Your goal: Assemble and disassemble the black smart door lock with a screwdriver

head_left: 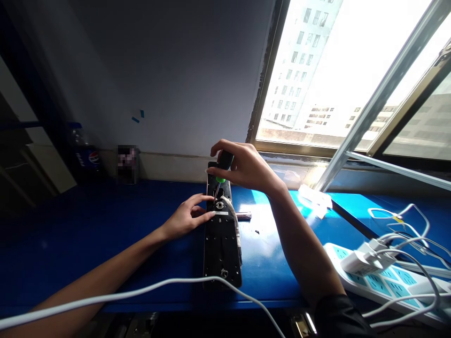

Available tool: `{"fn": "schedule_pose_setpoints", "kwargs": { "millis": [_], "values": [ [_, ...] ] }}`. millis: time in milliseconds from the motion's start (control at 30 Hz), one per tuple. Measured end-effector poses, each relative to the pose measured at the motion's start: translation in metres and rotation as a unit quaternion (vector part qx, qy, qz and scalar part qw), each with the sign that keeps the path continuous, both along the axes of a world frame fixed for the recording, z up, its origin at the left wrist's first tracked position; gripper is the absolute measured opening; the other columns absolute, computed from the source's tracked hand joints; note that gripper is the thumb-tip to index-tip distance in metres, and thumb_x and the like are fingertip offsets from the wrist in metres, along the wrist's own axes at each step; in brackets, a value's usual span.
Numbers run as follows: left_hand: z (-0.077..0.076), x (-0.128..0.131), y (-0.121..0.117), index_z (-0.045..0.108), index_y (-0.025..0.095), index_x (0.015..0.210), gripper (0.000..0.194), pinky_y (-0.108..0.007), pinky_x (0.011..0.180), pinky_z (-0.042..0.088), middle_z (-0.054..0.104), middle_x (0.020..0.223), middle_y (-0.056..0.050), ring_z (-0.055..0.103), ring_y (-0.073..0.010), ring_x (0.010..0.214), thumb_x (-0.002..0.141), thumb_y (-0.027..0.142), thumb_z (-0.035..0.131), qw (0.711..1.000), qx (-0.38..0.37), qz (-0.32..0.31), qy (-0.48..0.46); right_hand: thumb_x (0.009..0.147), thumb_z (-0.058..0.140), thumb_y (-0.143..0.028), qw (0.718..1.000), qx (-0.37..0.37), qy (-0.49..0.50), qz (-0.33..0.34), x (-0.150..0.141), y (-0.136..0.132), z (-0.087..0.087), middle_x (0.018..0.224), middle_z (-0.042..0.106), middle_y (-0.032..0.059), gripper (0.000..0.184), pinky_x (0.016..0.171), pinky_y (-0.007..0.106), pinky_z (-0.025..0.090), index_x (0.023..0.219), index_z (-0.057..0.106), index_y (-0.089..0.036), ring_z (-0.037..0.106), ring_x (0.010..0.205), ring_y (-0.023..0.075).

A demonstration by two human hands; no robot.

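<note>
My right hand (pixel 243 164) is closed around the black and green handle of a screwdriver (pixel 221 178). Its thin shaft points down at a long black perforated panel (pixel 220 239), with the tip close to a small round metal part (pixel 220 205). Whether the tip sits in a screw is too small to tell. From the left side, my left hand (pixel 188 217) holds the panel's edge, thumb and index fingertip on its face near the screwdriver tip. A pale cable bundle (pixel 233 213) runs along the panel's right side.
On the blue table (pixel 158 263), a power strip (pixel 373 281) with white plugs and cables lies at right. A white cable (pixel 169 281) crosses the front, over the panel's near end. A cola bottle (pixel 86 152) stands back left. A window (pixel 317 70) is behind.
</note>
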State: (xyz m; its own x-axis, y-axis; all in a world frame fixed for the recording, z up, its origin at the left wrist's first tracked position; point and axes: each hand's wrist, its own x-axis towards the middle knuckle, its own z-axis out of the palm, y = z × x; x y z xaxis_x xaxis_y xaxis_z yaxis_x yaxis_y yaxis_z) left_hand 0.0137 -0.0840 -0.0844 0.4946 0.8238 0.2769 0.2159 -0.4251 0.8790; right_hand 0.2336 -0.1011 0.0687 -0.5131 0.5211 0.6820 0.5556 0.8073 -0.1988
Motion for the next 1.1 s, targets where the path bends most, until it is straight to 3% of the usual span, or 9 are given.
{"fn": "schedule_pose_setpoints", "kwargs": {
  "millis": [67, 167, 333, 500, 667, 733, 833, 1000, 1100],
  "values": [
    [-0.0001, 0.0001, 0.0001, 0.065, 0.024, 0.135, 0.056, -0.045, 0.096, 0.062, 0.051, 0.155, -0.014, 0.075, -0.0242, 0.099, 0.089, 0.054, 0.076, 1.000, 0.000, -0.001, -0.001, 0.086, 0.065, -0.020, 1.000, 0.004, 0.000, 0.021, -0.0001, 0.0002, 0.0001, 0.088, 0.066, -0.0003, 0.025, 0.066, 0.026, 0.042, 0.111, 0.067, -0.022, 0.052, 0.070, 0.0118],
    [0.0001, 0.0007, 0.0003, 0.066, 0.023, 0.134, 0.057, -0.045, 0.097, 0.061, 0.049, 0.156, -0.015, 0.075, -0.0245, 0.101, 0.088, 0.054, 0.076, 1.000, 0.002, 0.006, 0.000, 0.077, 0.064, -0.013, 0.999, 0.004, -0.017, 0.048, -0.0004, -0.0006, 0.0009, 0.111, 0.068, 0.0050, 0.049, 0.070, 0.026, 0.046, 0.125, 0.064, -0.023, 0.058, 0.084, 0.0149],
    [0.0011, 0.0013, 0.0004, 0.067, 0.024, 0.134, 0.055, -0.047, 0.098, 0.061, 0.051, 0.154, -0.013, 0.075, -0.0248, 0.100, 0.088, 0.053, 0.076, 1.000, 0.001, 0.002, 0.000, 0.088, 0.067, -0.027, 1.000, 0.010, 0.004, 0.015, -0.0014, 0.0004, 0.0000, 0.080, 0.063, -0.0027, 0.021, 0.062, 0.025, 0.040, 0.108, 0.068, -0.021, 0.048, 0.064, 0.0101],
    [0.0009, 0.0013, 0.0005, 0.068, 0.024, 0.133, 0.055, -0.046, 0.097, 0.061, 0.053, 0.152, -0.013, 0.075, -0.0248, 0.099, 0.087, 0.053, 0.077, 1.000, 0.001, 0.005, -0.002, 0.074, 0.064, -0.011, 0.999, -0.004, -0.017, 0.051, 0.0006, -0.0038, 0.0022, 0.099, 0.068, -0.0007, 0.048, 0.065, 0.025, 0.041, 0.120, 0.064, -0.022, 0.054, 0.074, 0.0112],
    [0.0007, 0.0012, 0.0003, 0.067, 0.024, 0.134, 0.055, -0.047, 0.100, 0.060, 0.052, 0.153, -0.013, 0.075, -0.0250, 0.101, 0.087, 0.053, 0.077, 1.000, 0.000, 0.003, -0.003, 0.089, 0.070, -0.035, 1.000, -0.005, -0.008, -0.005, -0.0012, -0.0058, 0.0031, 0.071, 0.060, -0.0051, 0.023, 0.060, 0.025, 0.037, 0.106, 0.067, -0.021, 0.047, 0.060, 0.0092],
    [0.0006, 0.0010, 0.0005, 0.068, 0.024, 0.133, 0.055, -0.047, 0.099, 0.060, 0.052, 0.153, -0.013, 0.075, -0.0255, 0.101, 0.087, 0.053, 0.077, 1.000, 0.002, 0.003, -0.003, 0.089, 0.066, -0.025, 1.000, 0.002, 0.000, 0.010, -0.0018, -0.0041, 0.0024, 0.077, 0.064, -0.0040, 0.023, 0.061, 0.024, 0.038, 0.111, 0.068, -0.021, 0.047, 0.061, 0.0084],
    [0.0004, 0.0005, 0.0009, 0.068, 0.024, 0.133, 0.055, -0.047, 0.098, 0.061, 0.051, 0.155, -0.013, 0.075, -0.0250, 0.100, 0.087, 0.054, 0.077, 1.000, 0.005, 0.005, -0.002, 0.079, 0.065, -0.012, 0.999, -0.006, -0.013, 0.039, -0.0015, -0.0022, 0.0019, 0.095, 0.070, -0.0011, 0.048, 0.063, 0.023, 0.040, 0.126, 0.065, -0.022, 0.054, 0.070, 0.0097],
    [0.0000, -0.0002, 0.0016, 0.068, 0.025, 0.133, 0.054, -0.045, 0.094, 0.062, 0.053, 0.153, -0.013, 0.075, -0.0254, 0.100, 0.088, 0.053, 0.077, 1.000, 0.004, 0.000, -0.004, 0.089, 0.065, -0.026, 1.000, 0.000, 0.017, 0.003, -0.0004, -0.0001, 0.0010, 0.078, 0.067, -0.0029, 0.019, 0.067, 0.025, 0.042, 0.107, 0.070, -0.020, 0.053, 0.066, 0.0099],
    [-0.0005, 0.0001, 0.0021, 0.068, 0.024, 0.132, 0.053, -0.044, 0.096, 0.061, 0.054, 0.152, -0.013, 0.074, -0.0262, 0.104, 0.088, 0.052, 0.077, 1.000, 0.007, -0.003, -0.008, 0.083, 0.062, -0.015, 0.999, -0.006, 0.008, 0.039, 0.0008, 0.0002, 0.0011, 0.093, 0.071, 0.0001, 0.032, 0.069, 0.025, 0.044, 0.114, 0.067, -0.020, 0.057, 0.073, 0.0112]
  ]
}}
